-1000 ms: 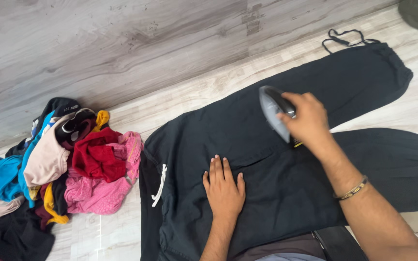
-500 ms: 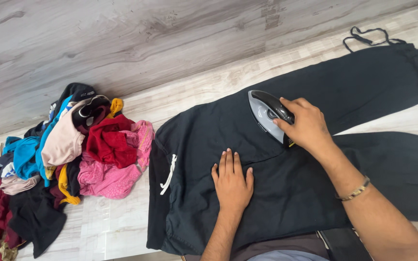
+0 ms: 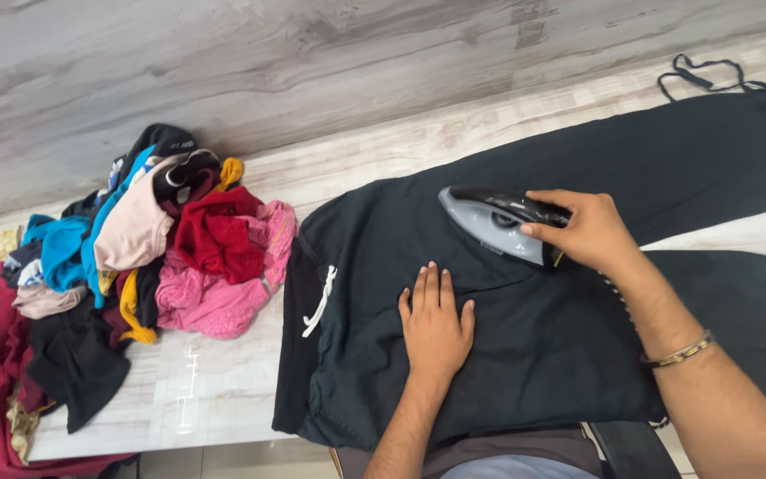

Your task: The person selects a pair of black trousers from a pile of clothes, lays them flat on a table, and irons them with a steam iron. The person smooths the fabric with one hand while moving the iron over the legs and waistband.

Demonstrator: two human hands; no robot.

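Head view looks down on black drawstring trousers spread flat on a pale wood-grain counter; the right hand is wrapped closed around the handle of a grey clothes iron resting on the upper leg near the seat; the left hand lies open, palm down, fingers spread, pinning the fabric just beside it; pressing looks to be under way, and further strokes would call for taut cloth; a heap of coloured laundry sits well apart at the left.
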